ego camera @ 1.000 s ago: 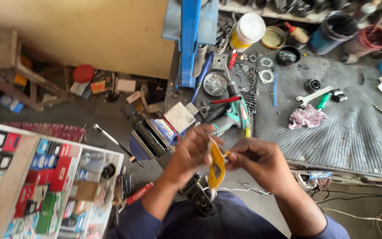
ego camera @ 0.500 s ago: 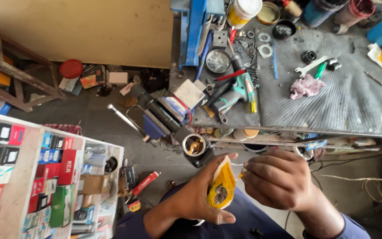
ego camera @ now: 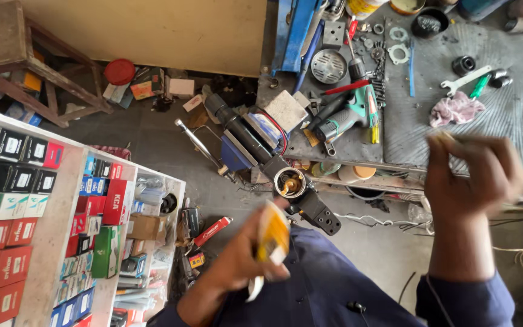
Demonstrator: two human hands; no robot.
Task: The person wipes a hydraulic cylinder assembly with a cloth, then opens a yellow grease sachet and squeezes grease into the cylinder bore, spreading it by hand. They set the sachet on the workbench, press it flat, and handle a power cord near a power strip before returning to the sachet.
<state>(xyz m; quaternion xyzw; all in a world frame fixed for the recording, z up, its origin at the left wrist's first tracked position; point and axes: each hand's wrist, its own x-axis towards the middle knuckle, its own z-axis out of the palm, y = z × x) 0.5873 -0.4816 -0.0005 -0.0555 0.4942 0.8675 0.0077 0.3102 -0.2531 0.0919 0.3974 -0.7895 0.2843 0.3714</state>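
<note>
My left hand (ego camera: pixel 237 260) is low in the middle, shut on a yellow squeeze tube (ego camera: pixel 272 233) with a white end, blurred by motion. Just above it a black cylindrical machine part (ego camera: pixel 310 203) rests across my lap. Its open round end (ego camera: pixel 290 182) faces up and shows yellowish grease inside. My right hand (ego camera: pixel 473 175) is raised to the right, apart from the tube, over the bench's front edge. Its fingers are curled closed and blurred; I cannot see anything in them.
A metal workbench (ego camera: pixel 516 121) carries a green power drill (ego camera: pixel 349 118), a spanner (ego camera: pixel 464 80), a pink rag (ego camera: pixel 455 109), washers and tins. A blue vise (ego camera: pixel 246 142) juts from its corner. Shelves of boxed parts (ego camera: pixel 25 212) stand at left, a wooden stool (ego camera: pixel 13 54) behind.
My right hand has left the yellow tube and swung up to the right. The left hand keeps the tube and has dropped lower. The view has shifted, showing the greased part.
</note>
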